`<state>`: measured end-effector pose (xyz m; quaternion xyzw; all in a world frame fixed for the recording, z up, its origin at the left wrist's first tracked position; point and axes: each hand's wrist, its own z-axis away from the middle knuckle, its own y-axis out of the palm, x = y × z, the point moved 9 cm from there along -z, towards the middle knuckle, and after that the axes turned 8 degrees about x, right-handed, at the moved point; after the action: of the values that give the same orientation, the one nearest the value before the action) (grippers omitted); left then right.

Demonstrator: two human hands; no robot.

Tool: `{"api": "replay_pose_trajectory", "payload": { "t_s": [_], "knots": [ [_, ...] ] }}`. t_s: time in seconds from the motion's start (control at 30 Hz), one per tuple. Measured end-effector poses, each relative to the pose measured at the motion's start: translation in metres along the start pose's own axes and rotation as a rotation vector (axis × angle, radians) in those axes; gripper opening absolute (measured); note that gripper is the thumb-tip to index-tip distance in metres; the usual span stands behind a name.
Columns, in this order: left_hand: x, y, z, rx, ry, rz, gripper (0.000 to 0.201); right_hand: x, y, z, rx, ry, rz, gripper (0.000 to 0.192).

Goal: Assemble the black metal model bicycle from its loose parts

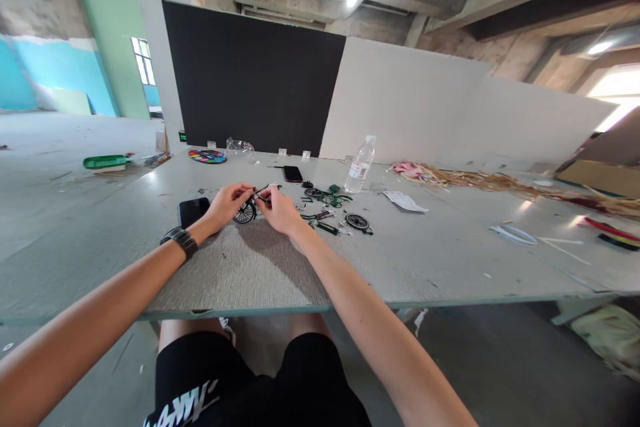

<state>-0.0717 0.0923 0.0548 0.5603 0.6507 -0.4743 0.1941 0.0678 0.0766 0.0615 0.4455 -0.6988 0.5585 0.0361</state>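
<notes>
Both hands meet over the middle of the table (250,273). Left hand (227,203) pinches a small black spoked wheel (245,213) standing on the tabletop, fingers closed on its upper part. Right hand (280,210) is closed on a thin dark rod (263,190) that runs up from the wheel toward the fingertips; exactly how rod and wheel join is too small to tell. A dark watch (181,240) sits on the left wrist.

By its look the wheel is a light miniature part with fine spokes, stiff at the rim and probably easy to bend in the middle, so the rim or hub seems the safer hold. The rod looks slim and slippery, best pinched close to its end.

Just right of the hands lie loose green and black parts (327,200) and a second wheel (357,221). A phone (193,211) lies beside the left hand, another phone (293,174) farther back. A water bottle (361,165) stands behind the parts, with a folded paper (404,201) to its right. A colourful palette (207,157) rests near the black board (250,77).
</notes>
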Motion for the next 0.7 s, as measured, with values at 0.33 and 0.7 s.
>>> {"api": "replay_pose_trajectory", "payload": {
  "t_s": [0.33, 0.7],
  "knots": [
    [0.000, 0.001, 0.000, 0.011, 0.002, 0.013, 0.047, -0.003, -0.001, 0.001, 0.016, 0.013, -0.032, 0.031],
    [0.003, 0.000, 0.001, -0.010, -0.013, 0.022, 0.047, 0.005, -0.007, 0.005, -0.061, -0.067, -0.059, 0.014]
  ]
}}
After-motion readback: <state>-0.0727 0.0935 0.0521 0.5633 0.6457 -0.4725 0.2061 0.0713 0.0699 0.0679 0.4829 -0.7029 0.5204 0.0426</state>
